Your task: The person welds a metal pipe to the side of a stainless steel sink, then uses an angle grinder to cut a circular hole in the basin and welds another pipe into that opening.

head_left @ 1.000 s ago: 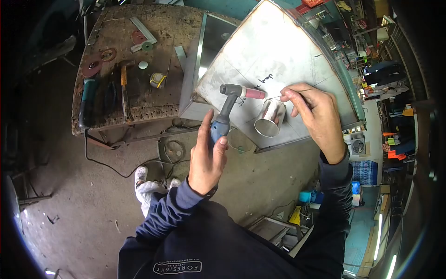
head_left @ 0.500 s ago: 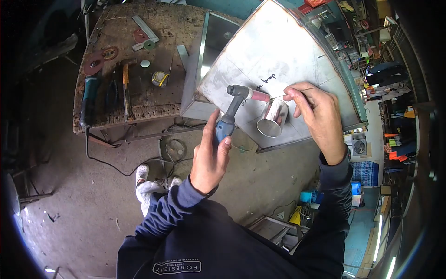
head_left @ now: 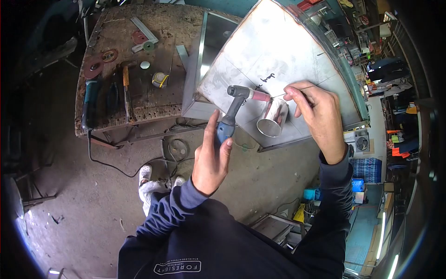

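Dark long-sleeved top (head_left: 209, 246): worn by the person, fills the bottom of the view; white lettering on the chest.

Light shoe (head_left: 149, 185): on the concrete floor (head_left: 83, 204), just below the left forearm.

Left hand (head_left: 211, 160): closed around the blue handle of a welding torch (head_left: 232, 111), fingers wrapped, thumb laid along the grip.

Welding torch: held tilted, head uppermost, its pink nozzle (head_left: 260, 96) pointing right toward the top of the steel cup. Whether the nozzle touches the cup cannot be told.

Steel cup (head_left: 272, 120): shiny open-ended cylinder lying on the near part of the steel sheet, open mouth facing the person, between the two hands.

Right hand (head_left: 316, 111): thumb and forefinger pinched shut on a thin filler rod (head_left: 278, 97), the other fingers curled loosely.

Filler rod: runs left from the fingertips, its end close to the nozzle, above the cup.

Steel sheet (head_left: 278, 42): large, dull grey, resting over a metal frame; black handwriting near the torch head.

Cable coil (head_left: 177, 149): on the floor under the bench edge.

Workbench (head_left: 139, 97): worn wooden top, left of the sheet and well apart from both hands. On it:
- angle grinder (head_left: 90, 100), green body, at the left edge
- grinding discs (head_left: 94, 66), reddish
- hammer (head_left: 125, 88)
- tape measure (head_left: 159, 80)
- metal square (head_left: 143, 31), at the far side
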### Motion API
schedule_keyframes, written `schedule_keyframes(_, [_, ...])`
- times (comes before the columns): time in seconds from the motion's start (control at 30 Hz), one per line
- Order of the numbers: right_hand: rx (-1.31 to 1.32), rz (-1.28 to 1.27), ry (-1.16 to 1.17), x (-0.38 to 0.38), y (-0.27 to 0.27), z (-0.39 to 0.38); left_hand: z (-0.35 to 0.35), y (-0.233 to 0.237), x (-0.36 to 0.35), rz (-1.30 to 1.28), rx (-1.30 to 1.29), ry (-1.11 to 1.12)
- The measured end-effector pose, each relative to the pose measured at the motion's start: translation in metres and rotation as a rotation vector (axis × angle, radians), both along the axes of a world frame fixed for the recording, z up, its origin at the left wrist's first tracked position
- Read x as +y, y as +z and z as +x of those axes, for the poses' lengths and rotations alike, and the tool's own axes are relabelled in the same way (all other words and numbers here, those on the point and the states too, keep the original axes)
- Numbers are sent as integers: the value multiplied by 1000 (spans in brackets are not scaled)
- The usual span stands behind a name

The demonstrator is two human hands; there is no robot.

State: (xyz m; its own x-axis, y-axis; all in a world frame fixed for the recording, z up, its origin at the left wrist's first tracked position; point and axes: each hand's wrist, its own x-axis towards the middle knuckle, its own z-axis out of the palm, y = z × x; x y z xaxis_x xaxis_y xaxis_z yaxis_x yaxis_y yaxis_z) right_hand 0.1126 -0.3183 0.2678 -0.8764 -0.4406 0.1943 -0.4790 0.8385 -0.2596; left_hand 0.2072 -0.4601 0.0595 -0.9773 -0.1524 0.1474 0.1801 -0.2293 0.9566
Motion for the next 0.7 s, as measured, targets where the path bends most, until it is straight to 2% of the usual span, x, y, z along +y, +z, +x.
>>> schedule_keyframes(0.7, [5, -9, 10, 1, -1, -1, 0, 7, -2, 10, -34, -1])
